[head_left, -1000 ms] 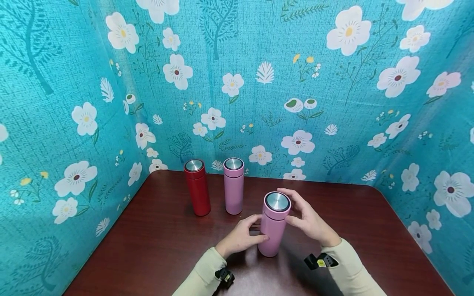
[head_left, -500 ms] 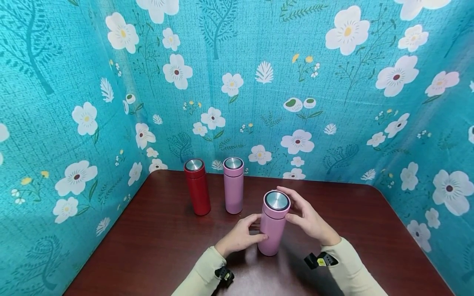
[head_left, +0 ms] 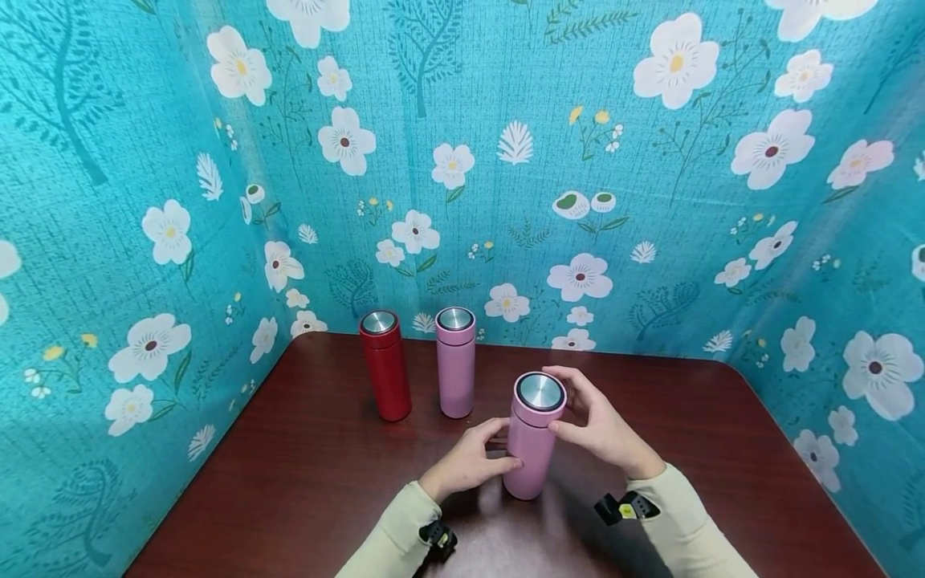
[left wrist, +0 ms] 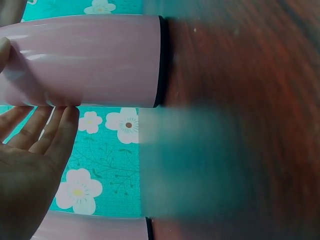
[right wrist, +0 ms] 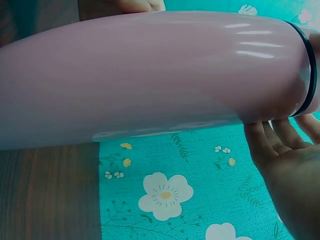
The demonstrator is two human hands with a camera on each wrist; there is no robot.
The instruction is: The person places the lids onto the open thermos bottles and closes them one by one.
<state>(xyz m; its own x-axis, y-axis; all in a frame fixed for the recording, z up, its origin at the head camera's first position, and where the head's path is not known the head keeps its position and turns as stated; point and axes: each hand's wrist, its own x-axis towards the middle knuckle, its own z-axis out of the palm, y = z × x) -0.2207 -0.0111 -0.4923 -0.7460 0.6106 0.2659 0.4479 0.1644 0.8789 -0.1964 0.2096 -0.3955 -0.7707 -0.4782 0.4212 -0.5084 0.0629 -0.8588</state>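
Note:
A pink thermos (head_left: 530, 457) with a steel-topped lid (head_left: 540, 392) stands upright on the table in the head view. My left hand (head_left: 470, 461) holds its lower body, thumb across the front and fingers at the far side. Higher up, my right hand (head_left: 603, 425) grips around the lid, its thumb at the seam below. In the left wrist view, straight fingers (left wrist: 60, 127) press the side of the thermos (left wrist: 100, 60) above its dark base ring. The right wrist view has fingertips (right wrist: 257, 132) on the thermos (right wrist: 150, 75) near the dark seam ring.
Behind and to the left stand a second pink thermos (head_left: 456, 369) and a red thermos (head_left: 387, 373), both upright with lids on. The dark wooden table (head_left: 303, 482) is bounded at the back and sides by blue flowered cloth (head_left: 462, 225).
My right thumb has slid slightly left across the thermos by the lid seam, and its fingers have shifted a little. The left hand and all the thermoses keep their places.

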